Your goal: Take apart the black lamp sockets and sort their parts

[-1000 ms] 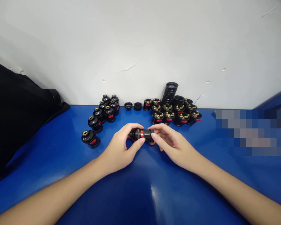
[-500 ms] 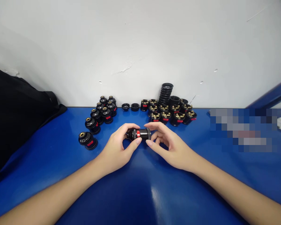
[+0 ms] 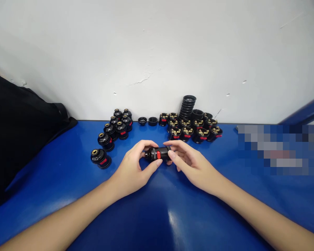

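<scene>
Lying on its side between my hands is a black lamp holder (image 3: pixel 163 153) with a red switch on its body. My left hand (image 3: pixel 136 164) grips its narrow capped end between thumb and fingers. At the wider ringed end, my right hand (image 3: pixel 189 160) has its thumb and fingers closed round the rim, partly hiding it. Several finished-looking lamp holders (image 3: pixel 101 158) with brass-topped caps stand in rows to the left. Beyond my right hand stand several open lamp holder bodies (image 3: pixel 187 132) with brass contacts and red switches.
A tall stack of black caps (image 3: pixel 187 106) rises near the wall, beside black rings (image 3: pixel 197 114). One loose cap (image 3: pixel 142 121) and a ring (image 3: pixel 152 121) lie at the back. Black cloth (image 3: pixel 28 129) covers the left of the blue table (image 3: pixel 136 216). A blurred patch lies right.
My right thumb and fingers have closed further over the wide ringed end of the lamp holder. My left hand keeps its grip. The whole view has shifted slightly.
</scene>
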Demonstrator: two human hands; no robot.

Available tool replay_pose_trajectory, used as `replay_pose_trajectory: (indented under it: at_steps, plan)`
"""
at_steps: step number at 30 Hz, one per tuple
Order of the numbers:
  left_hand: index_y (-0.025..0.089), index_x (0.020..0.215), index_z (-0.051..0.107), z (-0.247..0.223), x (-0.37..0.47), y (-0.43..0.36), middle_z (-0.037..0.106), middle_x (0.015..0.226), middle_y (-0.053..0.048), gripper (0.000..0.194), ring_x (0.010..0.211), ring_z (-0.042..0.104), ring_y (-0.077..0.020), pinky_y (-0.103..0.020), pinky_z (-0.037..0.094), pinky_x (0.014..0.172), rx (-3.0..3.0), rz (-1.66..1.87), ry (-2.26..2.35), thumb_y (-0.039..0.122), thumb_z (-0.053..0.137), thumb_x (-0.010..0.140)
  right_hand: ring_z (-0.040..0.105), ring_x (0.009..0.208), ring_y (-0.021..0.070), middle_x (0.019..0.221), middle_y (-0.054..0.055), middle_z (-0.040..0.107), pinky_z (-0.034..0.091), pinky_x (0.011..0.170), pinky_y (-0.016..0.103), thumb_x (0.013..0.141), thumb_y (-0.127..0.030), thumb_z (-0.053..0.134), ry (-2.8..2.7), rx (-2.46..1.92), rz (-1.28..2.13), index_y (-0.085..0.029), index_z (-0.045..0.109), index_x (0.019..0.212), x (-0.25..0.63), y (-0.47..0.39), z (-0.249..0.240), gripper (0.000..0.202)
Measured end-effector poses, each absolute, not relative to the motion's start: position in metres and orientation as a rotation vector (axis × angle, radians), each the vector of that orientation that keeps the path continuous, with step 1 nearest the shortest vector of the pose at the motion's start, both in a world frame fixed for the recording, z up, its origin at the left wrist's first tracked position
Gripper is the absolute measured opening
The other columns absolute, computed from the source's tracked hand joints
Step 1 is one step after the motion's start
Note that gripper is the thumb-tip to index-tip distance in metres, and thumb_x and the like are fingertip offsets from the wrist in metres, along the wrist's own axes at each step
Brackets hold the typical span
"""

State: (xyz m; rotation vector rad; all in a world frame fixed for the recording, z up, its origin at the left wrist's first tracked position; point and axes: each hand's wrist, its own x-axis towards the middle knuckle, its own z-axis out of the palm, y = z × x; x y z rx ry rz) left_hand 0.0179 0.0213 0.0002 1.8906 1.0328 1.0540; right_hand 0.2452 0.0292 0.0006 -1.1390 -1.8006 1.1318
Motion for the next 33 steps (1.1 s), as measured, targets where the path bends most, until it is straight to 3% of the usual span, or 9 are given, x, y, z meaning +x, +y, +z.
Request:
replay_pose_trajectory:
  at_steps: [4, 10, 15, 20, 22, 26, 31, 33]
  plan:
    - [0.021, 0.126, 0.061, 0.0016, 0.0182, 0.0224, 0.072, 0.123, -0.009, 0.027, 0.112, 0.074, -0.0207, -0.036, 0.061, 0.103, 1.867, 1.053, 1.029, 0.025, 0.069, 0.1, 0.073, 0.086, 0.0205, 0.101, 0.007, 0.074, 0.059, 0.067, 0.033, 0.107, -0.054, 0.058, -1.797, -1.107, 1.15, -0.024, 0.065, 0.124, 0.2449, 0.0294, 0.0013, 0.035]
    - [0.021, 0.126, 0.062, 0.0011, 0.0194, 0.0236, 0.073, 0.127, -0.011, 0.028, 0.117, 0.074, -0.0233, -0.04, 0.061, 0.107, 1.835, 1.068, 1.046, 0.027, 0.07, 0.1, 0.074, 0.112, 0.0245, 0.126, 0.011, 0.072, 0.064, 0.096, 0.042, 0.101, -0.043, 0.07, -1.745, -0.949, 1.122, -0.026, 0.06, 0.13, 0.2444, 0.0301, 0.0019, 0.035]
    - [0.021, 0.127, 0.062, 0.0011, 0.0193, 0.023, 0.073, 0.126, -0.01, 0.029, 0.116, 0.074, -0.0231, -0.04, 0.062, 0.106, 1.867, 1.085, 1.019, 0.026, 0.07, 0.1, 0.075, 0.09, 0.0229, 0.096, 0.007, 0.074, 0.066, 0.088, 0.042, 0.106, -0.053, 0.061, -1.705, -1.089, 1.11, -0.023, 0.068, 0.115, 0.245, 0.0324, 0.0014, 0.032]
    - [0.02, 0.125, 0.063, 0.0032, 0.0201, 0.0231, 0.073, 0.125, -0.011, 0.027, 0.114, 0.075, -0.0231, -0.04, 0.062, 0.106, 1.842, 1.077, 1.05, 0.027, 0.07, 0.1, 0.072, 0.122, 0.0262, 0.129, 0.011, 0.071, 0.062, 0.107, 0.044, 0.1, -0.038, 0.072, -1.722, -0.892, 1.072, -0.025, 0.063, 0.127, 0.246, 0.0308, 0.0015, 0.031]
    - [0.02, 0.126, 0.063, 0.0036, 0.0204, 0.0228, 0.073, 0.126, -0.011, 0.028, 0.115, 0.074, -0.0228, -0.039, 0.061, 0.106, 1.838, 1.077, 1.049, 0.027, 0.07, 0.1, 0.072, 0.123, 0.0267, 0.13, 0.011, 0.072, 0.061, 0.108, 0.046, 0.101, -0.039, 0.07, -1.739, -0.916, 1.072, -0.026, 0.062, 0.129, 0.2453, 0.0307, 0.0014, 0.032]
    - [0.02, 0.125, 0.064, 0.0034, 0.0204, 0.0223, 0.074, 0.125, -0.01, 0.027, 0.113, 0.075, -0.0224, -0.038, 0.061, 0.105, 1.852, 1.072, 1.045, 0.028, 0.07, 0.1, 0.077, 0.107, 0.0261, 0.112, 0.009, 0.077, 0.066, 0.099, 0.046, 0.105, -0.048, 0.063, -1.722, -1.023, 1.116, -0.027, 0.066, 0.121, 0.244, 0.0306, 0.0014, 0.026]
    - [0.021, 0.125, 0.064, 0.0029, 0.0204, 0.0234, 0.075, 0.12, -0.009, 0.026, 0.107, 0.076, -0.0214, -0.036, 0.063, 0.1, 1.847, 1.097, 1.058, 0.03, 0.068, 0.102, 0.071, 0.126, 0.028, 0.129, 0.01, 0.071, 0.059, 0.115, 0.051, 0.098, -0.037, 0.075, -1.741, -0.839, 1.052, -0.027, 0.063, 0.127, 0.2441, 0.0289, 0.0019, 0.033]
    - [0.021, 0.125, 0.064, 0.0031, 0.0203, 0.0235, 0.074, 0.12, -0.008, 0.025, 0.107, 0.075, -0.021, -0.036, 0.062, 0.1, 1.855, 1.092, 1.057, 0.029, 0.069, 0.101, 0.072, 0.124, 0.0278, 0.128, 0.011, 0.072, 0.06, 0.113, 0.051, 0.097, -0.039, 0.076, -1.733, -0.887, 1.088, -0.027, 0.064, 0.128, 0.244, 0.0296, 0.0011, 0.036]
